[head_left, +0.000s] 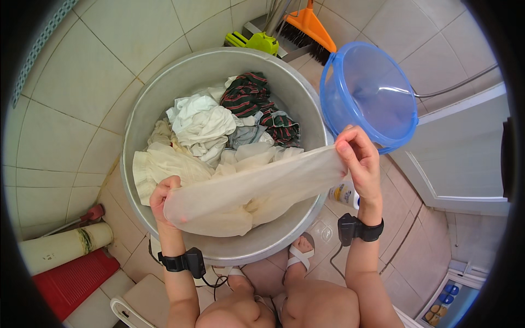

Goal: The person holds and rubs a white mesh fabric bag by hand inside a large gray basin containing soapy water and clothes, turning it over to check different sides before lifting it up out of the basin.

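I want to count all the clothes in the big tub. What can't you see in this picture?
Head view only:
- Clothes low in the metal tub: buried under the top ones and the pale cloth, so no full count.
- Left hand: fingertips tucked behind that cloth.
- White bottle: mostly behind the right hand and cloth.
- Broom: handle cut off by the top edge.

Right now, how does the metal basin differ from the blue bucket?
The metal basin is grey and opaque; the blue bucket is see-through plastic. The basin is much wider than the bucket. The basin holds clothes, while the bucket looks empty. The basin sits flat, but the bucket leans tilted against it. Both are round and open-topped.
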### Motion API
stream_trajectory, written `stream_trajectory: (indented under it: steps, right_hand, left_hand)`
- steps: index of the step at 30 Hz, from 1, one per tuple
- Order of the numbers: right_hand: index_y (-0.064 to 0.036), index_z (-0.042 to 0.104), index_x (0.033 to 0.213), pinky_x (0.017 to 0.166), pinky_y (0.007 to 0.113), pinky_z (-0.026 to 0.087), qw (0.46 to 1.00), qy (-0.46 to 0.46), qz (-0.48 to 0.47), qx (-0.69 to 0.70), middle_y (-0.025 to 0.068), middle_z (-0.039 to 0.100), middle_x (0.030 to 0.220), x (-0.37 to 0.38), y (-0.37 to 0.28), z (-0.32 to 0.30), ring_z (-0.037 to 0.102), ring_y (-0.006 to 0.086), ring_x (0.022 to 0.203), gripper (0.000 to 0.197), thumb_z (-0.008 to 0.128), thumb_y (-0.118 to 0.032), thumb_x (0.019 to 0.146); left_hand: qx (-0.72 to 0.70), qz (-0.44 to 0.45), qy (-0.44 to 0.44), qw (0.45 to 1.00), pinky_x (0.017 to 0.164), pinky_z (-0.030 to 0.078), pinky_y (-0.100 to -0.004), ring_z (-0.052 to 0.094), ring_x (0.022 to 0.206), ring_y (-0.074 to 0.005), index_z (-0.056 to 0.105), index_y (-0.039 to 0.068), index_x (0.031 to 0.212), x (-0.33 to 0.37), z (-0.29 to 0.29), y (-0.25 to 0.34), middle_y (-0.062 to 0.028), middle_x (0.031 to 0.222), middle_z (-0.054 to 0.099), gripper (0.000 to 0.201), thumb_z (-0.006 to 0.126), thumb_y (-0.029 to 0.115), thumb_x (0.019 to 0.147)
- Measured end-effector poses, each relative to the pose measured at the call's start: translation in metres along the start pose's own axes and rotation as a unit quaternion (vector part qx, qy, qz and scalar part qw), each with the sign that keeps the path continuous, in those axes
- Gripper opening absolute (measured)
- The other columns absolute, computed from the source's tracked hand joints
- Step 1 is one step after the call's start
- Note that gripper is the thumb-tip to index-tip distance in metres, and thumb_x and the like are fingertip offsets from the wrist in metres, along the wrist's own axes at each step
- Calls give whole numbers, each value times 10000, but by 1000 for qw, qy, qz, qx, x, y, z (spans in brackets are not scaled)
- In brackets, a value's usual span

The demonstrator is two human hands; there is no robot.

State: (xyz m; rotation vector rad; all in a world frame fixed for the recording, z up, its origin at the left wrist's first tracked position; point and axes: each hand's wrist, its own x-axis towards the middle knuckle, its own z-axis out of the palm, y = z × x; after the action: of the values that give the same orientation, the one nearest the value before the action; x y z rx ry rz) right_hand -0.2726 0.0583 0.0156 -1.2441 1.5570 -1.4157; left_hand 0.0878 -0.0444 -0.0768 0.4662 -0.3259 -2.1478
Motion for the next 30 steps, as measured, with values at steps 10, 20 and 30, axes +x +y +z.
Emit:
stream_trajectory:
  steps: [10, 20, 30]
  right_hand:
    - [-43, 540, 890, 539, 174, 360, 998, 49, 2, -32, -36, 501, 805, 24, 3, 13, 429, 21, 591, 83, 530, -121, 916]
    - [-29, 555, 915, 645, 229, 441, 996, 74, 31, -27, 11, 582, 793, 59, 86, 45, 575, 93, 697, 112, 527, -137, 911]
    - [-21, 515, 1020, 784, 373, 456, 982, -79, -13, -169, 138, 477, 1001, -5, 52, 92, 530, 314, 917, 269, 630, -117, 795]
  left_hand:
    - [56, 33, 110, 992, 494, 462, -294, 557, 686, -196, 509, 60, 894, -2, 2, -23, -112, 803, 576, 103, 412, 93, 879]
    - [-55, -12, 117, 992, 870, 524, -374, 527, 1120, -225, 435, 163, 1315, 11, -25, -29, -53, 1263, 511, 383, 423, 95, 938]
    - [-118, -103, 52, 986, 872, 516, -327, 580, 1040, -187, 538, 111, 1210, 16, -42, -39, -46, 1202, 564, 300, 495, 237, 942]
